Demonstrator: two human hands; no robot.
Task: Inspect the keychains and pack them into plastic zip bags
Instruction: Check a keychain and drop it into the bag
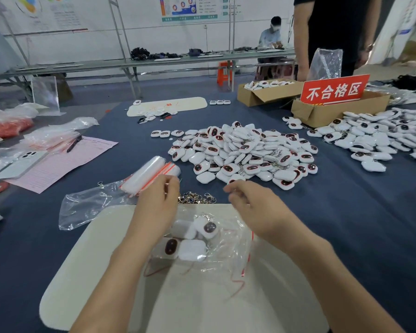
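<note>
With the right hand [250, 207] loose and empty and the left hand [157, 205] unreadable, a brushing wrist could spill the 4 keychains [208, 228] from the seemingly unsealed bag [233, 239].

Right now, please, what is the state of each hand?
Left hand: fingers curled at the stack of clear red-striped plastic zip bags; grip cannot be told.
Right hand: loosely curled, blurred, holding nothing.
</note>
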